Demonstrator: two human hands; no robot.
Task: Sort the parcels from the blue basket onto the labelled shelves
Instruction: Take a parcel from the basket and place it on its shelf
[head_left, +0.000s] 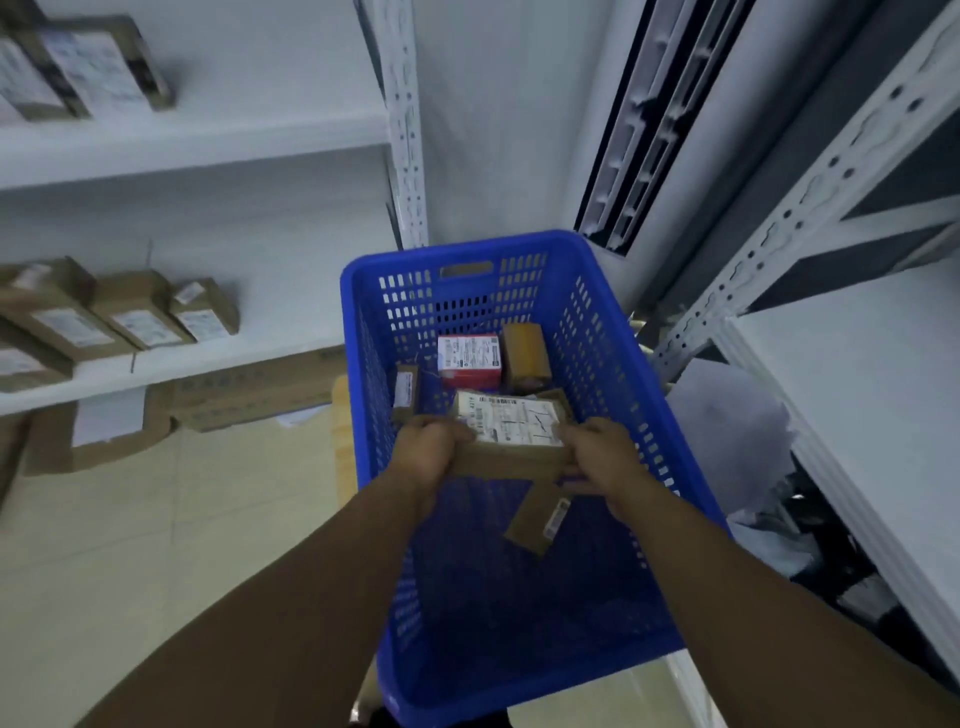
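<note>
There is one basket (597, 322). It has four brown boxes (524, 353) and one red box (469, 353). There is one left hand (428, 452) and one right hand (600, 457).

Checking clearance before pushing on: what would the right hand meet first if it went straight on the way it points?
Probably the red-and-white box, lying beyond the labelled parcel the right hand grips in the blue basket; depth is unclear.

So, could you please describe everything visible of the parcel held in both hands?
The parcel is a flat brown cardboard box with a white barcode label covering its top; the print is too blurred to read. It sits label up in the basket, the left hand gripping one end and the right hand the other.
</note>
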